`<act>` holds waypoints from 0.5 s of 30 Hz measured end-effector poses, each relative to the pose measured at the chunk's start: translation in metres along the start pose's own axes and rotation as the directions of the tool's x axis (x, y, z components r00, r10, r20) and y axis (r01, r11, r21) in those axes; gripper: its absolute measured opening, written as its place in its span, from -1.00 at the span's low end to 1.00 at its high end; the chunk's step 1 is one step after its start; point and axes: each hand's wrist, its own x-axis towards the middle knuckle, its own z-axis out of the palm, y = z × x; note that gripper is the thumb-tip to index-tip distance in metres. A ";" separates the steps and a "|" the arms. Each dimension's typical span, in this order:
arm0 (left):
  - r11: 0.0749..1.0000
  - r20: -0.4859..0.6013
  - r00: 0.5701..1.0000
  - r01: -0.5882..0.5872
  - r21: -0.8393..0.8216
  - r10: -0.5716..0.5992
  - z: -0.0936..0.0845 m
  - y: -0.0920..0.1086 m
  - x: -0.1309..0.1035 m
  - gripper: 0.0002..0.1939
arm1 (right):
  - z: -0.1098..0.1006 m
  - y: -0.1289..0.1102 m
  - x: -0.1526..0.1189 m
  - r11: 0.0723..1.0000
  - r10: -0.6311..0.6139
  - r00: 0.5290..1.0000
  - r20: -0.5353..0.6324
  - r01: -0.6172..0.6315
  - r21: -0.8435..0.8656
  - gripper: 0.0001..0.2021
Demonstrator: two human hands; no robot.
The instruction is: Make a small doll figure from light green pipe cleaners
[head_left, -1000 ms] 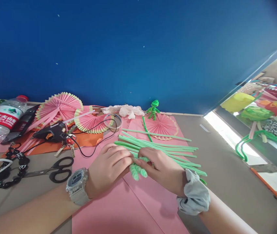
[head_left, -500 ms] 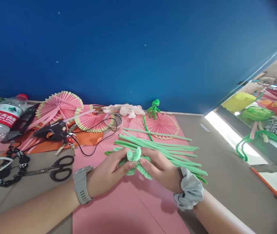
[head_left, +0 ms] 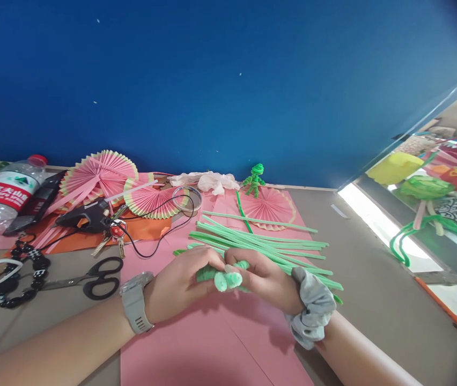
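A blue panel (head_left: pixel 228 96) backs the grey bench (head_left: pixel 367 300), with pink paper (head_left: pixel 196 348) spread across its middle. Above that paper, the fingers of the left hand (head_left: pixel 184 279) and right hand (head_left: pixel 264 276) are curled closed around a coiled green craft piece (head_left: pixel 221 282). Green pipe cleaners (head_left: pixel 264 241) lie just beyond, scissors (head_left: pixel 100 280) to the left, a bottle (head_left: pixel 7 190) farther left.
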 end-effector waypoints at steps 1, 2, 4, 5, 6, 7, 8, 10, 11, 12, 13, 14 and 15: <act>1.000 0.001 1.000 0.006 0.007 -0.006 0.000 0.000 0.000 -0.95 | 0.000 0.001 0.000 1.000 0.008 1.000 -0.010 -0.008 0.000 -0.71; 1.000 0.003 1.000 0.018 0.010 -0.018 0.000 -0.001 0.000 -0.94 | 0.001 0.003 0.000 1.000 0.013 1.000 -0.018 -0.013 -0.007 -0.72; 0.998 -0.004 0.998 0.058 0.001 -0.058 0.001 -0.002 0.000 -0.92 | 0.001 0.005 -0.001 0.998 -0.007 0.999 -0.043 0.005 -0.058 -0.73; 0.996 -0.011 0.996 0.086 -0.013 -0.086 0.001 -0.002 0.000 -0.90 | 0.001 0.006 -0.001 0.995 -0.027 0.998 -0.058 0.022 -0.096 -0.73; 0.993 -0.015 0.993 0.115 -0.032 -0.115 0.001 -0.003 0.001 -0.88 | 0.001 0.007 -0.001 0.990 -0.048 0.996 -0.070 0.039 -0.133 -0.73; 0.988 -0.019 0.990 0.142 -0.052 -0.143 0.001 -0.003 0.001 -0.86 | 0.001 0.008 -0.001 0.985 -0.069 0.994 -0.083 0.054 -0.164 -0.73; 0.983 -0.023 0.986 0.165 -0.078 -0.167 0.002 -0.003 0.001 -0.84 | 0.001 0.009 -0.001 0.980 -0.092 0.991 -0.099 0.072 -0.184 -0.74; 0.968 -0.012 0.979 0.199 -0.154 -0.203 0.002 -0.004 0.002 -0.81 | 0.002 0.011 -0.001 0.972 -0.145 0.980 -0.136 0.116 -0.204 -0.77; 0.955 0.002 0.976 0.214 -0.203 -0.218 0.002 -0.004 0.003 -0.81 | 0.002 0.011 0.000 0.965 -0.178 0.972 -0.152 0.142 -0.220 -0.79; 0.939 0.024 0.972 0.231 -0.256 -0.233 0.002 -0.005 0.004 -0.80 | 0.002 0.011 0.000 0.956 -0.209 0.965 -0.159 0.168 -0.239 -0.81; 0.919 0.048 0.969 0.246 -0.308 -0.243 0.001 -0.006 0.004 -0.79 | 0.002 0.011 0.001 0.947 -0.234 0.960 -0.153 0.190 -0.259 -0.82; 0.899 0.072 0.965 0.260 -0.353 -0.251 0.001 -0.007 0.005 -0.78 | 0.002 0.010 0.001 0.940 -0.244 0.960 -0.139 0.199 -0.277 -0.83; 0.880 0.092 0.962 0.273 -0.389 -0.258 0.001 -0.009 0.005 -0.77 | 0.002 0.010 0.002 0.936 -0.241 0.963 -0.122 0.197 -0.292 -0.83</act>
